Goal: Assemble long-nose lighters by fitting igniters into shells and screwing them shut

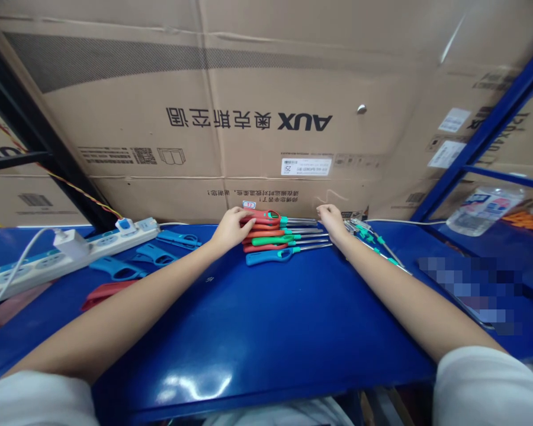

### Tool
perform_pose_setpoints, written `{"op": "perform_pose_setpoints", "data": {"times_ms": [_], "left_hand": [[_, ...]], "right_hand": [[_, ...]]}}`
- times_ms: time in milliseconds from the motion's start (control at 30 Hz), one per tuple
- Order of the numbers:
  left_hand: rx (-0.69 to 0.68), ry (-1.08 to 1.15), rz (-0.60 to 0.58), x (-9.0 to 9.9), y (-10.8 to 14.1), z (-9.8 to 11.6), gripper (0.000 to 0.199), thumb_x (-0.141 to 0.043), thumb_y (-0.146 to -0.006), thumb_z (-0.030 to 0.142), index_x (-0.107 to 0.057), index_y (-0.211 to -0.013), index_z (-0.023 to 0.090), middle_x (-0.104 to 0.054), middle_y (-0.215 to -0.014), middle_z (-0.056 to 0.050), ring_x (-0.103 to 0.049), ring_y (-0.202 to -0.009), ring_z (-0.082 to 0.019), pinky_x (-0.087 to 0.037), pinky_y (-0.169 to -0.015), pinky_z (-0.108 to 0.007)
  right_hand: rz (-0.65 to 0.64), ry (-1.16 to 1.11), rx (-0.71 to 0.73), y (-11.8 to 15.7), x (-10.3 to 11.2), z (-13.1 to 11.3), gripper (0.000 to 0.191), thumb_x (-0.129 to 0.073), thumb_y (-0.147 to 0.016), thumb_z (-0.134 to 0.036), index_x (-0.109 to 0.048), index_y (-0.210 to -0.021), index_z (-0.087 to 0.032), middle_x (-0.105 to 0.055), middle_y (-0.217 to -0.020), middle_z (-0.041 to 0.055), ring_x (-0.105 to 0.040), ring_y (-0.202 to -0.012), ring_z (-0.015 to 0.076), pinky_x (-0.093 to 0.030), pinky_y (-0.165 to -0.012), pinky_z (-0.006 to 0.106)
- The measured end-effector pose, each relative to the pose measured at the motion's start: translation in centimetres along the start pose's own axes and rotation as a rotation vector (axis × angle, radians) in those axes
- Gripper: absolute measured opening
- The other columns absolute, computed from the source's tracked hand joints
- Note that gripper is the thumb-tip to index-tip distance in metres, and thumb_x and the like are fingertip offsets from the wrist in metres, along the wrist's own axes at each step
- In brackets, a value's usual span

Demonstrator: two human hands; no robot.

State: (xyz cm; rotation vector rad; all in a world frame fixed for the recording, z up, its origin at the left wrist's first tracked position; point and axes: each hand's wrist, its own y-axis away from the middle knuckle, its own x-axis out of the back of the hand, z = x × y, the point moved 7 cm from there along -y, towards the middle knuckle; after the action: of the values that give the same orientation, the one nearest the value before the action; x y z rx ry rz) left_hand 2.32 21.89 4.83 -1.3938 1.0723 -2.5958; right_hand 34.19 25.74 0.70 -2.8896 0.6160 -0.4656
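Several long-necked lighters lie side by side at the back of the blue table, handles left and metal tubes right. A red lighter (263,217) is at the far end of the row, a green lighter (270,240) is in the middle, and a blue lighter (270,257) is nearest. My left hand (231,228) grips the handle of the red lighter. At the tube ends is my right hand (333,222), its fingers bent and partly hidden; whether it holds a tube is unclear. Metal tubes with green parts (373,236) lie just right of it.
Blue handle shells (118,268) and a red shell (104,294) lie left, beside a white power strip (100,242). A cardboard wall (249,77) stands behind the blue table (266,331). At the right are a plastic bottle (482,210) and a blurred flat object (471,290).
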Motion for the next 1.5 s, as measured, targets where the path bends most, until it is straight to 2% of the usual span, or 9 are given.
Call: {"op": "perform_pose_setpoints", "data": {"times_ms": [167,267,367,467,633,1000,1200,1333,1500], "left_hand": [[-0.055,-0.034,0.038,1.1,1.8,1.1,0.031,-0.057,-0.095,0.034,-0.068,-0.120,0.018,-0.063,-0.119,-0.013,-0.057,-0.116,-0.028,-0.047,-0.105,-0.048],[-0.108,-0.054,0.002,1.5,3.9,2.6,0.050,-0.066,-0.089,0.048,-0.062,-0.130,0.021,-0.058,-0.129,-0.014,-0.052,-0.124,-0.033,-0.045,-0.107,-0.052],[-0.196,-0.159,-0.120,1.0,6.1,4.4,0.073,-0.071,-0.082,0.058,-0.051,-0.143,0.022,-0.051,-0.141,-0.016,-0.046,-0.132,-0.037,-0.041,-0.110,-0.057],[-0.211,-0.228,-0.192,0.7,7.2,4.8,0.073,-0.074,-0.083,0.050,-0.048,-0.145,0.022,-0.042,-0.150,-0.018,-0.039,-0.138,-0.040,-0.038,-0.111,-0.058],[-0.177,-0.248,-0.217,0.4,6.8,3.6,0.062,-0.071,-0.087,0.041,-0.051,-0.143,0.023,-0.045,-0.149,-0.017,-0.041,-0.136,-0.038,-0.039,-0.110,-0.056],[-0.153,-0.229,-0.226,0.3,6.9,2.9,0.070,-0.070,-0.087,0.041,-0.045,-0.148,0.020,-0.042,-0.151,-0.019,-0.042,-0.137,-0.039,-0.040,-0.111,-0.056],[-0.175,-0.228,-0.241,0.1,7.1,3.3,0.061,-0.067,-0.090,0.042,-0.051,-0.146,0.023,-0.039,-0.153,-0.018,-0.043,-0.136,-0.038,-0.041,-0.111,-0.055],[-0.193,-0.276,-0.238,0.1,7.0,3.7,0.055,-0.067,-0.091,0.042,-0.057,-0.142,0.023,-0.039,-0.153,-0.019,-0.046,-0.133,-0.039,-0.044,-0.107,-0.055],[-0.204,-0.320,-0.227,0.0,6.8,4.6,0.051,-0.068,-0.090,0.041,-0.061,-0.137,0.021,-0.043,-0.151,-0.019,-0.050,-0.128,-0.039,-0.048,-0.102,-0.055]], "right_hand": [[-0.063,0.194,0.369,3.4,0.4,-3.4,0.020,-0.067,-0.087,-0.036,-0.066,-0.099,-0.020,-0.063,-0.115,0.0103,-0.057,-0.114,0.0284,-0.043,-0.108,0.053],[-0.200,0.289,0.550,7.1,0.2,-5.4,0.026,-0.073,-0.079,-0.038,-0.066,-0.099,-0.023,-0.061,-0.115,0.0093,-0.055,-0.117,0.0301,-0.039,-0.110,0.051],[-0.391,0.472,0.737,10.8,-0.6,-6.4,0.038,-0.075,-0.078,-0.048,-0.065,-0.106,-0.024,-0.062,-0.115,0.0111,-0.057,-0.113,0.0323,-0.042,-0.103,0.051],[-0.593,0.673,0.806,13.0,-2.0,-5.7,0.034,-0.072,-0.082,-0.053,-0.064,-0.100,-0.025,-0.064,-0.110,0.0111,-0.061,-0.101,0.0298,-0.048,-0.090,0.043],[-0.604,0.728,0.733,12.9,-3.4,-4.5,0.018,-0.063,-0.091,-0.042,-0.062,-0.087,-0.024,-0.065,-0.096,0.0082,-0.061,-0.082,0.0237,-0.049,-0.075,0.034],[-0.575,0.630,0.674,12.9,-3.0,-5.2,0.013,-0.065,-0.086,-0.037,-0.062,-0.086,-0.024,-0.063,-0.097,0.0068,-0.060,-0.081,0.0219,-0.049,-0.079,0.035],[-0.140,0.353,0.307,7.6,0.5,-3.2,0.038,-0.070,-0.077,-0.036,-0.060,-0.112,-0.024,-0.056,-0.126,0.0118,-0.048,-0.130,0.0322,-0.033,-0.115,0.050],[-0.044,0.294,0.082,4.6,1.4,0.0,0.043,-0.075,-0.070,-0.032,-0.060,-0.108,-0.021,-0.059,-0.125,0.0164,-0.049,-0.131,0.0359,-0.033,-0.114,0.054],[-0.019,0.215,0.004,3.5,0.4,1.3,0.037,-0.076,-0.069,-0.033,-0.061,-0.101,-0.021,-0.064,-0.120,0.0147,-0.055,-0.127,0.0325,-0.037,-0.113,0.050]]}}
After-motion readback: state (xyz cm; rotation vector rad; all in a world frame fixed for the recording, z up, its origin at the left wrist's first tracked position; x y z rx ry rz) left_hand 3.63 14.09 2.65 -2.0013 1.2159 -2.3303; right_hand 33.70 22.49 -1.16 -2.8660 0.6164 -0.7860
